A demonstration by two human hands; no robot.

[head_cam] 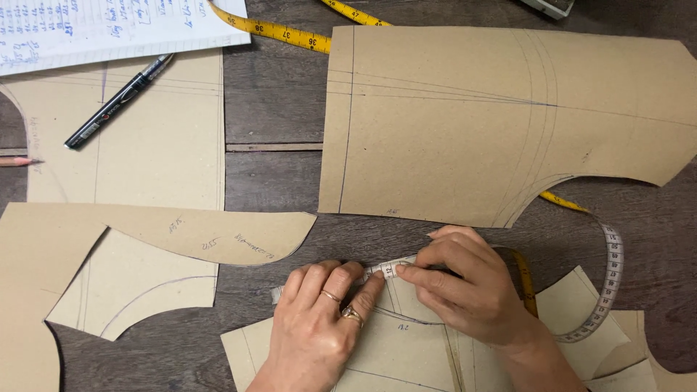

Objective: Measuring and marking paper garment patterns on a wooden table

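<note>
My left hand (319, 327) presses flat on a brown cardboard pattern piece (406, 356) near the front edge, fingertips pinning a measuring tape (388, 269) along the piece's top curve. My right hand (465, 287) pinches the same tape just to the right, thumb and forefinger closed on it. The tape is white here and yellow on its other face; it loops right (613, 279) and runs under the large pattern piece (508, 123) behind. Two rings show on my left hand.
More brown pattern pieces lie at left (145, 145) and lower left (210, 236). A black pen (116, 101) rests on one, beside a written paper sheet (109, 25). A pencil tip (18, 162) pokes in at the left edge. Dark wooden tabletop (272, 109) shows between pieces.
</note>
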